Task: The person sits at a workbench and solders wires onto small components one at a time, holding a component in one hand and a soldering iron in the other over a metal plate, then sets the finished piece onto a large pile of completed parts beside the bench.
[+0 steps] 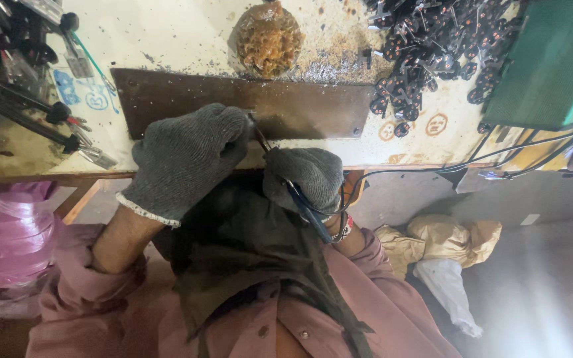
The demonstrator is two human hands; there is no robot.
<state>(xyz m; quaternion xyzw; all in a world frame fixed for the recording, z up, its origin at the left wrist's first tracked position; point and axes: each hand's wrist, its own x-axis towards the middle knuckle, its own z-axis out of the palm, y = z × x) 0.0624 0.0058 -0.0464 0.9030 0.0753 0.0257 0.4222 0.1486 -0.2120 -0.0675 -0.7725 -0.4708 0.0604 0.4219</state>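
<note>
Both my hands wear grey knit gloves and meet at the front edge of a workbench. My left hand (pixel 184 156) is closed around a small part that the glove hides. My right hand (pixel 305 178) grips a thin tool (pixel 308 211) with a dark blue handle, and its metal tip points up-left into my left hand. Just behind the hands, a dark brown metal plate (pixel 300 106) lies flat on the bench.
A heap of small black keys with red marks (pixel 432 46) lies at the back right beside a green box (pixel 552 59). A bag of brass shavings (pixel 268 38) sits behind the plate. Black-handled tools (pixel 28 99) lie at the left. Cables (pixel 499 156) run along the right edge; crumpled bags (pixel 445 245) lie on the floor.
</note>
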